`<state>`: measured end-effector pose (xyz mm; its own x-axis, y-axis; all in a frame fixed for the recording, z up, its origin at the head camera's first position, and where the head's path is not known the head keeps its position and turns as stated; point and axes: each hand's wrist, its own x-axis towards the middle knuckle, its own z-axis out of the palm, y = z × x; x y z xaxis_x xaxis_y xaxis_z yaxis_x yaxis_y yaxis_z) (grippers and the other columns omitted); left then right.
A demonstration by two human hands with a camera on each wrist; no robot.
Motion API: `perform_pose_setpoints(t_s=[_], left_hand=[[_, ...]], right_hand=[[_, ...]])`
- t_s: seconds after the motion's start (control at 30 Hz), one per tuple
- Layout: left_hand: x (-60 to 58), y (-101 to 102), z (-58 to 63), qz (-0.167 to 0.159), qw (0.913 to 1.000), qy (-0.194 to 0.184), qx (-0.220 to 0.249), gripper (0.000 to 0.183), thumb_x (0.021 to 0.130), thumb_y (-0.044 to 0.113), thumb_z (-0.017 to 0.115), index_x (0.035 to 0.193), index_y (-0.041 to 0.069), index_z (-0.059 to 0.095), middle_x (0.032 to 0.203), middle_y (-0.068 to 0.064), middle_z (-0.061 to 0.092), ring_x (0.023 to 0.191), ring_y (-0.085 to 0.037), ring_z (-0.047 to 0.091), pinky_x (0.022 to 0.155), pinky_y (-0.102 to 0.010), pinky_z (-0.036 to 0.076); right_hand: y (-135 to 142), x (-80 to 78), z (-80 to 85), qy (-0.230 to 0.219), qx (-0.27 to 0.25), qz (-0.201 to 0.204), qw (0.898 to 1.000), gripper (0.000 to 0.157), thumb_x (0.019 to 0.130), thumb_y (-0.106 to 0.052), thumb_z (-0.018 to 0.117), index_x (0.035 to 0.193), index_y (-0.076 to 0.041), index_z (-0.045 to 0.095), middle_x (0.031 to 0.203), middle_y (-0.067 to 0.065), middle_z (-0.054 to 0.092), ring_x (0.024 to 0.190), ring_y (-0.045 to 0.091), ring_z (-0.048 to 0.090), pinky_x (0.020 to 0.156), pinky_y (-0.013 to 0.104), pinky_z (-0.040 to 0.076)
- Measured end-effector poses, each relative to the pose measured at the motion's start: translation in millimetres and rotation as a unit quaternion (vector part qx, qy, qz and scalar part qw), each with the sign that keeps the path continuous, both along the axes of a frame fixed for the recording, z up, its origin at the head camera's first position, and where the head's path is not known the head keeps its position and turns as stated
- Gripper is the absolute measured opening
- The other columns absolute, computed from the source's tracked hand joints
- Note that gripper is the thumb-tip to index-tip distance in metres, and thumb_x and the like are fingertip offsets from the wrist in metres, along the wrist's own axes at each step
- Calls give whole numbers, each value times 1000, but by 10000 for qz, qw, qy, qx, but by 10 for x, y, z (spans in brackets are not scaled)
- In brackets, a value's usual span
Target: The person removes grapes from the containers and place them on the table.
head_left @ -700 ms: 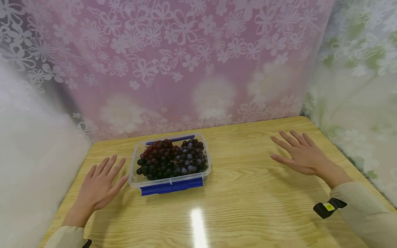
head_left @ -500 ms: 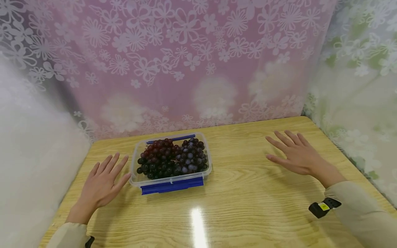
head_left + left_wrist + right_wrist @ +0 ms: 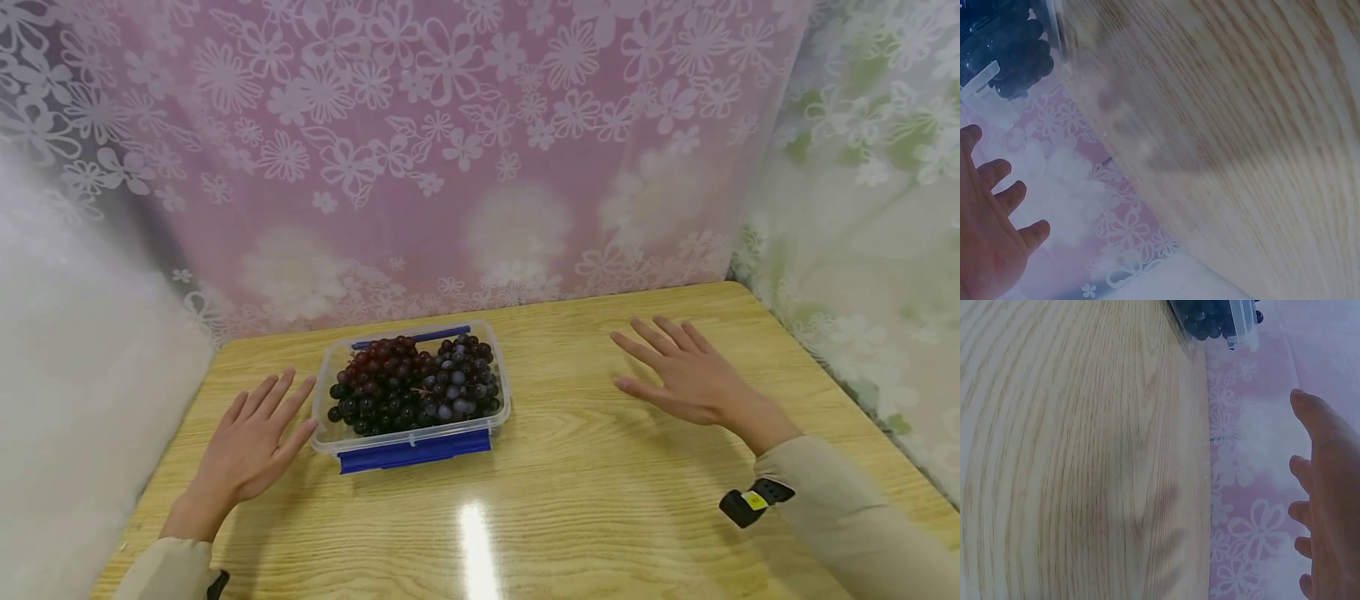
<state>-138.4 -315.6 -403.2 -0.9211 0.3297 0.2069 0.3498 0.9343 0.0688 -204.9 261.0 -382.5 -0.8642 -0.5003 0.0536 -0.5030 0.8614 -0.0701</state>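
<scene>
A clear plastic food container (image 3: 411, 440) with blue side clips stands left of the middle of the table. Inside lie bunches of grapes (image 3: 416, 385), reddish at the back left, near-black in front and bluish on the right. Close to its left side is my left hand (image 3: 251, 446), palm down with straight, spread fingers and the thumb tip right by the rim. My right hand (image 3: 686, 375) is well to the right of the container, over the table, its fingers spread and holding nothing. Both wrist views show the hands with shadows falling on the wood.
The wooden table (image 3: 585, 483) has a rounded far right corner. Behind it hangs a pink floral curtain (image 3: 450, 167), with a pale green floral one (image 3: 877, 233) on the right and a whitish one (image 3: 82, 358) on the left.
My right hand has moved left, toward the container. My left hand has shifted slightly to the right and forward. The container and grapes have stayed in place.
</scene>
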Motion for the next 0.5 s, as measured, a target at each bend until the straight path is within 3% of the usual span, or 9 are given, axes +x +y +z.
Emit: perform_pose_setpoints(t_s=[0.5], left_hand=[[-51,52,15,-254,9997,-25,-40,61,101,42,44,154,21,23,157,-9,19,141,-34,18,112,-56,11]], right_hand=[[-331,-32,-25,220,-121,353,9991,71,94,-63,40,154,-28,23,158,8,16,143,35,8,112,57,5]])
